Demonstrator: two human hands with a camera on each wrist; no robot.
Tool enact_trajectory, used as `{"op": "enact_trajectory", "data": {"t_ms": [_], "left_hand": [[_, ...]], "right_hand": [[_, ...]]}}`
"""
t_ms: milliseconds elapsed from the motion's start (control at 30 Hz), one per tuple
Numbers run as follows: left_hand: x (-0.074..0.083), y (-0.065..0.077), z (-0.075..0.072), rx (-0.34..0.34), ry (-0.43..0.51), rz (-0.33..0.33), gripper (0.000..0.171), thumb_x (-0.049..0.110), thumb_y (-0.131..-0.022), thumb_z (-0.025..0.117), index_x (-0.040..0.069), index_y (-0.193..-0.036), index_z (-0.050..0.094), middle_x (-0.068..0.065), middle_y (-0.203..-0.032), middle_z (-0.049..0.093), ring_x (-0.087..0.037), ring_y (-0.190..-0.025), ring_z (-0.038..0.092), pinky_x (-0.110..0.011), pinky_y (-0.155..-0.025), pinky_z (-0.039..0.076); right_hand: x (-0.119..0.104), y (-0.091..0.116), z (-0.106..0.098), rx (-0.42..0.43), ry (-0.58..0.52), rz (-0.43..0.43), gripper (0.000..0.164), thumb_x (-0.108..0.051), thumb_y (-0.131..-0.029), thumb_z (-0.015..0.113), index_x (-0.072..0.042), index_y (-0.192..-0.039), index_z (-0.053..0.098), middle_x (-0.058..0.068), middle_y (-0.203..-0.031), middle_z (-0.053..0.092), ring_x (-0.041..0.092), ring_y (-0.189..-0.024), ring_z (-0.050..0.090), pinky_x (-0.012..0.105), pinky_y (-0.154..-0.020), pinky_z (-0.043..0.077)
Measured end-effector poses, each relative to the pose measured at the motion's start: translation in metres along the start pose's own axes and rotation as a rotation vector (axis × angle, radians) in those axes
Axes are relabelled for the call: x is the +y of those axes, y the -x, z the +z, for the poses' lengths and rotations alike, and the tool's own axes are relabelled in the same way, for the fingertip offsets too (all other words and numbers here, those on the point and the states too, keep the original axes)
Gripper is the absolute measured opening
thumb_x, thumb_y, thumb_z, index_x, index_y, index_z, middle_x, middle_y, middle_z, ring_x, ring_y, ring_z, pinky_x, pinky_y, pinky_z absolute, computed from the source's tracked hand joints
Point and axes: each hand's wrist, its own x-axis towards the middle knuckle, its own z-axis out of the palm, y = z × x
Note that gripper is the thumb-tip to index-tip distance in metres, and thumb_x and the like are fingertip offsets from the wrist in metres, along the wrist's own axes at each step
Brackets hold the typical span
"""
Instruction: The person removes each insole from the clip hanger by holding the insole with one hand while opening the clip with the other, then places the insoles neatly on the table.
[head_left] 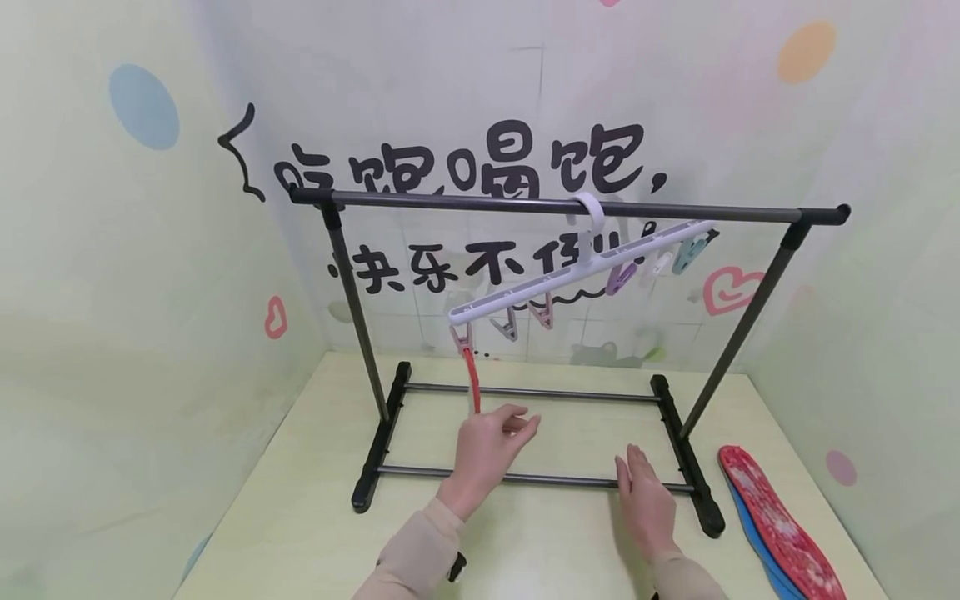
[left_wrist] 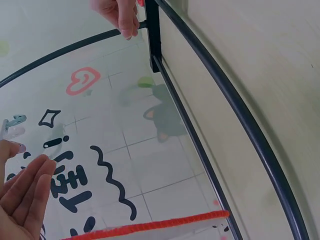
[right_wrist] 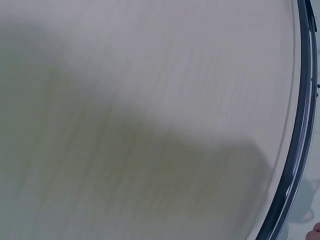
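A lilac clip hanger (head_left: 525,289) hangs tilted from the rack's top bar, its left end low. From the pink clip (head_left: 462,337) at that end hangs a red-edged insole (head_left: 472,379), seen nearly edge-on. My left hand (head_left: 487,446) is in front of its lower part; whether they touch cannot be told. In the left wrist view the left hand's fingers (left_wrist: 30,197) are loosely bent around nothing, with the insole's red edge below. My right hand (head_left: 648,504) is near the rack's front lower bar, its fingers fairly straight and holding nothing.
The black rack (head_left: 566,208) stands on a pale wooden table (head_left: 292,500). Another insole (head_left: 780,517), red-patterned with blue showing beneath, lies at the right. Several other clips hang along the hanger, including a purple clip (head_left: 621,277) and a teal clip (head_left: 688,255).
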Motion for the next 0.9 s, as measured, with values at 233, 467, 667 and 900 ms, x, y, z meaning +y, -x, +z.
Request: {"op": "enact_trajectory", "data": {"t_ms": [233, 467, 667, 900], "left_hand": [[-0.007, 0.001, -0.008, 0.086, 0.003, 0.066, 0.014, 0.021, -0.085, 0.077, 0.009, -0.092, 0.077, -0.001, -0.074, 0.076, -0.007, -0.063, 0.072, -0.013, -0.060, 0.054], [-0.010, 0.003, -0.017, 0.141, 0.010, 0.114, 0.011, 0.017, -0.083, 0.078, 0.008, -0.089, 0.076, -0.002, -0.072, 0.076, -0.007, -0.061, 0.071, -0.015, -0.059, 0.054], [-0.018, 0.003, -0.024, 0.242, 0.030, 0.184, 0.011, 0.012, -0.081, 0.080, 0.005, -0.087, 0.076, -0.004, -0.071, 0.075, -0.008, -0.058, 0.070, -0.015, -0.056, 0.054], [-0.026, 0.000, -0.039, 0.325, 0.046, 0.197, 0.012, 0.009, -0.079, 0.081, 0.003, -0.088, 0.076, -0.005, -0.071, 0.075, -0.012, -0.060, 0.070, -0.017, -0.056, 0.055]], "right_hand": [[-0.023, -0.007, 0.012, -0.017, -0.029, -0.074, 0.039, -0.017, -0.100, 0.056, 0.011, -0.128, 0.058, 0.027, -0.128, 0.061, 0.043, -0.118, 0.060, 0.055, -0.093, 0.051], [-0.043, -0.009, 0.020, 0.004, -0.051, -0.134, 0.037, -0.016, -0.098, 0.059, 0.010, -0.126, 0.061, 0.027, -0.124, 0.064, 0.042, -0.113, 0.063, 0.054, -0.087, 0.054], [-0.051, -0.006, 0.026, 0.007, -0.061, -0.168, 0.037, -0.016, -0.098, 0.061, 0.009, -0.125, 0.062, 0.026, -0.122, 0.066, 0.042, -0.112, 0.064, 0.052, -0.084, 0.055], [-0.060, -0.005, 0.029, 0.002, -0.073, -0.194, 0.036, -0.016, -0.098, 0.061, 0.008, -0.124, 0.063, 0.026, -0.122, 0.066, 0.041, -0.112, 0.065, 0.051, -0.085, 0.055]]}}
